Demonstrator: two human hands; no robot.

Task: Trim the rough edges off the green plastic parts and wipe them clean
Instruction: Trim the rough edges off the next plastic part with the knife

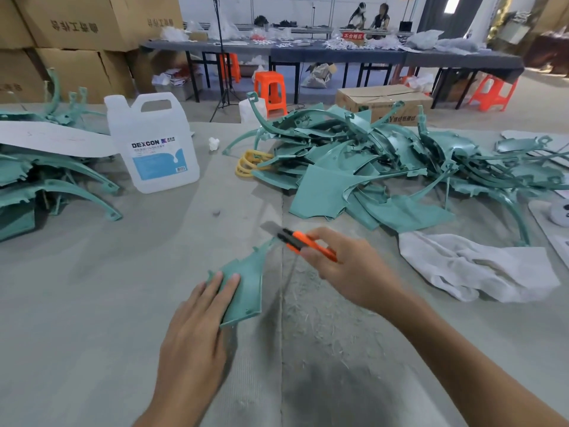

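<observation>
A person works at a big grey table (92,303). The left hand (197,328) lies flat with straight fingers. It presses one green part (246,288) down on the table, close to the person. The right hand (348,269) is wrapped tight round an orange knife (308,243). The blade sticks out and sits right at the thin far tip of that part. The two hands are apart, one at each end of the part.

Tiny shavings (314,328) lie on the table just beside it. A white cloth (474,269) lies crumpled off to the right, and no hand touches it.

Behind the knife is a big pile of green parts (369,161). A smaller pile (46,180) sits at the left edge. Between them stands a clear jug (154,143). Its label says DEXCON in dark letters above a blue patch. The small print under it is too tiny to read.

A yellow piece (249,163) pokes out at the left of the big pile. Brown boxes (77,23) at the back left have dark writing I cannot read. On a far table, a red sign (353,36) says 不合格区.
</observation>
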